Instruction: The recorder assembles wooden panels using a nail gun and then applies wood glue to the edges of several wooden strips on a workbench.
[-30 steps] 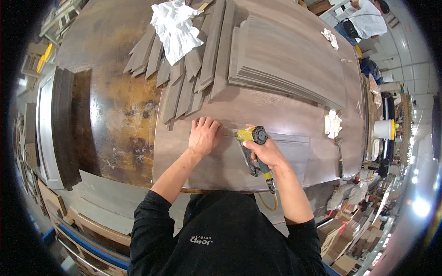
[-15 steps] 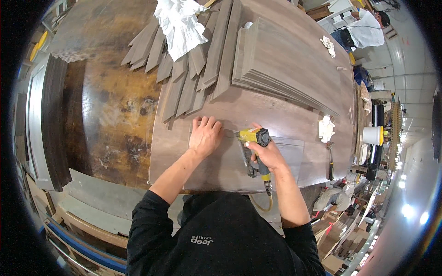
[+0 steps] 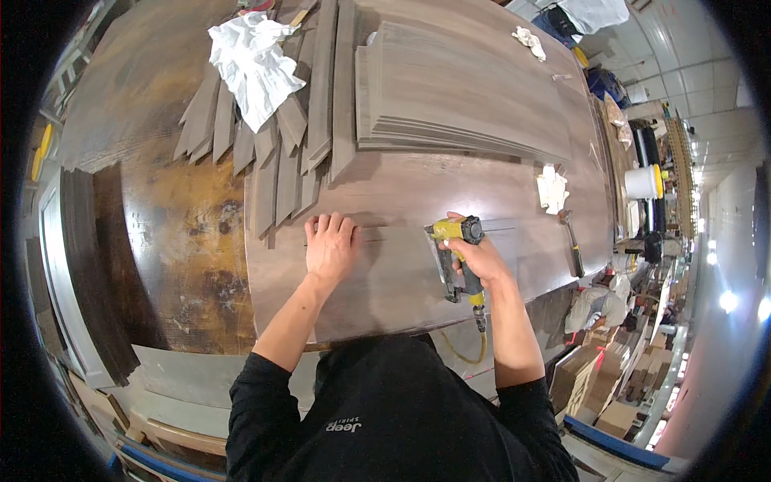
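My right hand is wrapped round the grip of a yellow-and-black pneumatic nail gun. An air hose hangs from the tool's lower end over the table's near edge. Beneath both hands lies a flat grey-brown wooden panel, hard to tell from the similar tabletop. My left hand rests palm down toward its left end, with fingers stretched away from me and slightly apart. The thumb is hard to make out. Whether the nail gun's nose touches the wood cannot be seen.
Mitred wooden strips lie at the far left under a crumpled white cloth. Beyond the hands is a stack of flat panels. A hammer and a white rag lie at right. A white bucket stands past the table.
My left hand has shifted left, its fingers now straighter. The nail gun in my right hand has moved slightly right, away from the left hand. The whole view has turned somewhat.
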Tool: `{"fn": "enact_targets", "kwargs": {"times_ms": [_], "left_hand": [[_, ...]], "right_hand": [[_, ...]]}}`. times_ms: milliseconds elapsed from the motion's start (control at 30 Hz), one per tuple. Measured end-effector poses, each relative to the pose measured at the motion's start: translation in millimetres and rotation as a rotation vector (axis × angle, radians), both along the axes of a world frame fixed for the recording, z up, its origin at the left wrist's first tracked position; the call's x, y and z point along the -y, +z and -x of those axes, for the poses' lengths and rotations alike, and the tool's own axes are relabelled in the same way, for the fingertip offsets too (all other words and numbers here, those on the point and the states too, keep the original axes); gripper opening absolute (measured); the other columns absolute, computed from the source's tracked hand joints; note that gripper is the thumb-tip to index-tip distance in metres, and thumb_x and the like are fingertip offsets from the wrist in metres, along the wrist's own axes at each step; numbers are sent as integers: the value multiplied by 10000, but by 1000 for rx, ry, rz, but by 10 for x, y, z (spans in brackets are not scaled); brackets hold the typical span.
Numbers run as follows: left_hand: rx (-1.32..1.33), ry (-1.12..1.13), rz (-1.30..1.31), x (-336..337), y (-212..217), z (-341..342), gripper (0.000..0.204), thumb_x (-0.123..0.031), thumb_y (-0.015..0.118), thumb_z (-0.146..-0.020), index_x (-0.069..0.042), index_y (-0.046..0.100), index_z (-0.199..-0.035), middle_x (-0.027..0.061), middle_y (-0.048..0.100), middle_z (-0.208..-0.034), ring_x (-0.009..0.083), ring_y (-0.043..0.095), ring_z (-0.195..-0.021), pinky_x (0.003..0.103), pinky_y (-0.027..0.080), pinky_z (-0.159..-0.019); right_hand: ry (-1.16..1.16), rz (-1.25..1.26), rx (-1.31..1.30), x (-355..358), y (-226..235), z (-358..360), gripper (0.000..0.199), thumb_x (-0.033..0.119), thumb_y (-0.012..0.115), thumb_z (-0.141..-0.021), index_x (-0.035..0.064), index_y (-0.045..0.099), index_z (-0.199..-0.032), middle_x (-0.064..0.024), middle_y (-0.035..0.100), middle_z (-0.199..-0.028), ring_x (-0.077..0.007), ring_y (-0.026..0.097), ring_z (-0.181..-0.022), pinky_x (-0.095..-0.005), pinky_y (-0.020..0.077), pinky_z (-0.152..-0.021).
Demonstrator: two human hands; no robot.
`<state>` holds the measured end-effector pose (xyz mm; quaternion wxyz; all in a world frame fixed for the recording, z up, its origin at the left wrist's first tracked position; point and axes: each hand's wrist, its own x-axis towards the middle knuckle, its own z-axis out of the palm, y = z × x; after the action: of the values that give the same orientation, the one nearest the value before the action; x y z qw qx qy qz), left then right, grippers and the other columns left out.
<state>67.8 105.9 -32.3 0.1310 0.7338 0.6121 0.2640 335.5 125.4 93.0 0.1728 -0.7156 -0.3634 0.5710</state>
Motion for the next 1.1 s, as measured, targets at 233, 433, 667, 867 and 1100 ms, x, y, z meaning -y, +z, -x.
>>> {"fn": "enact_targets", "kwargs": {"times_ms": [233,433,667,867,1100], "left_hand": [[-50,8,-32,-2,-53,-18,150,-219,660,-872,-82,614,-913,73,578,-972,290,541,-1005,497,375,-986],[-37,9,-39,12,-20,-44,143,-200,662,-866,-74,604,-901,82,577,-952,299,543,-991,492,375,-983],[-46,-9,-45,-11,17,-5,129,-181,645,-885,-71,583,-914,90,573,-951,311,530,-961,496,369,-966],[-45,-23,-43,-14,30,-53,116,-178,639,-886,-76,593,-914,95,576,-941,315,533,-960,498,363,-972],[-122,30,8,154,49,21,232,-188,655,-887,-72,630,-1086,126,592,-1091,331,528,-1088,520,325,-1063]], "right_hand": [[55,42,25,0,-9,-59,662,199,679,-836,123,460,-1456,-55,663,-978,-142,562,-581,-284,460,-527],[-107,-26,-11,47,-26,-470,656,200,670,-839,157,460,-1459,-57,675,-965,-126,552,-578,-277,454,-505],[-207,-17,-52,25,-29,-916,615,178,640,-882,153,450,-1467,-74,673,-939,-131,550,-585,-283,449,-488],[-193,-31,-6,39,-86,-963,634,206,650,-880,152,436,-1474,-71,660,-952,-131,562,-597,-290,445,-498],[-351,-142,-38,352,83,-1347,561,195,610,-906,172,455,-1444,-56,659,-932,-110,520,-578,-259,439,-483]]}}
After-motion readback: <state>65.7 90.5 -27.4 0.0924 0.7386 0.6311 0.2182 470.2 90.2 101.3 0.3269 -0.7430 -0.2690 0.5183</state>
